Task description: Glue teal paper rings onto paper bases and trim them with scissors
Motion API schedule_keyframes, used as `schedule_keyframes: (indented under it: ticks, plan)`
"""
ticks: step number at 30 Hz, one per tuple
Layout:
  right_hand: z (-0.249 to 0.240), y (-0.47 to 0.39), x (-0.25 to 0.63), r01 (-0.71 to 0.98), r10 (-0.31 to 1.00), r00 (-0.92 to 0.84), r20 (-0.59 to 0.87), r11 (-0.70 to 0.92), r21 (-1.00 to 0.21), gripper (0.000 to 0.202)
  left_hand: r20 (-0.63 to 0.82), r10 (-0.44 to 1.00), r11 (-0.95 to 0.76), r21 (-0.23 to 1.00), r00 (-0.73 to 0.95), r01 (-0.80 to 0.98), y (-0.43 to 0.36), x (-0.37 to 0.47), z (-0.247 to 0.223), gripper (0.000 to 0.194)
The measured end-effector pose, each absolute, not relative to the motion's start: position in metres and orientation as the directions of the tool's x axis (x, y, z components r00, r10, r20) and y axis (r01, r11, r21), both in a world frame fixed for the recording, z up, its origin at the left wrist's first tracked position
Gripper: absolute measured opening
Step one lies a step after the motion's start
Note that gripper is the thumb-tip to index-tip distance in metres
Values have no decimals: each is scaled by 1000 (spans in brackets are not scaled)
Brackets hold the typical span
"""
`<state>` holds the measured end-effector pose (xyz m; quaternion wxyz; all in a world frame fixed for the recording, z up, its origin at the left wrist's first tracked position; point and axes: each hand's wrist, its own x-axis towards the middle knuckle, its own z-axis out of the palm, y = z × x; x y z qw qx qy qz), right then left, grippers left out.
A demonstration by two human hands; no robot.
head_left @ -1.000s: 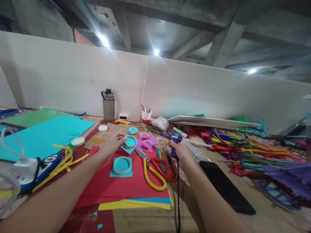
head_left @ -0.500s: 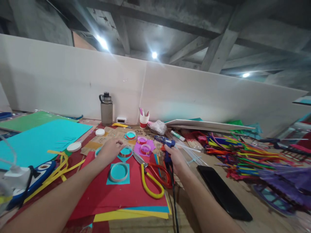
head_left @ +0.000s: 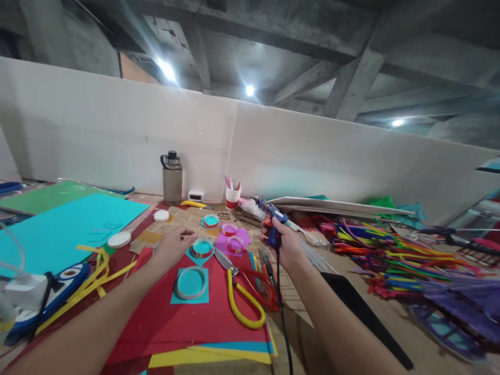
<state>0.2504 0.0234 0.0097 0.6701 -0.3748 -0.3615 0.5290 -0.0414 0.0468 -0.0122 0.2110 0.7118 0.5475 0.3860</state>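
My right hand (head_left: 287, 242) is wrapped round the grip of a blue hot glue gun (head_left: 274, 221), raised with its nozzle pointing away to the upper left. A black cord hangs from its base. Above the left edge of the red sheet (head_left: 164, 328), my left hand (head_left: 175, 247) has its fingers curled together; whether they hold anything is hidden. Close to it lies a red-rimmed ring on blue paper (head_left: 202, 248). Nearer me, a white ring (head_left: 191, 283) sits on a blue square. Scissors (head_left: 246, 302) with yellow and red handles lie to the right.
Two small rings rest on purple paper (head_left: 244, 233). Pipe cleaners (head_left: 390, 255) spread at the right, beside a black phone (head_left: 351, 299). A bottle (head_left: 172, 179) and a paper cup with pens (head_left: 233, 198) stand by the white board. Yellow strips (head_left: 94, 278) lie left.
My right hand has lifted the glue gun and tilted its nozzle upward. My left hand has shifted slightly left and down. The cutter beneath the glue gun now shows.
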Motion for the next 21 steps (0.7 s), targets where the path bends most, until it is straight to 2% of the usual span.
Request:
schedule_keyframes:
  ticks: [4, 10, 17, 21]
  plan:
    - [-11, 25, 248, -498, 985, 170, 20, 104, -861, 24, 336, 934, -333, 698, 120, 635, 51, -42, -18, 24]
    - [-27, 13, 245, -481, 990, 140, -29, 43, -876, 26, 319, 931, -354, 665, 179, 657, 52, -42, -19, 30]
    - [-18, 5, 237, -465, 992, 116, -46, 13, -885, 29, 222, 920, -389, 612, 322, 688, 47, -35, -24, 60]
    - [-16, 4, 236, -461, 993, 107, -54, 1, -887, 30, 180, 911, -404, 563, 371, 721, 50, -35, -29, 69]
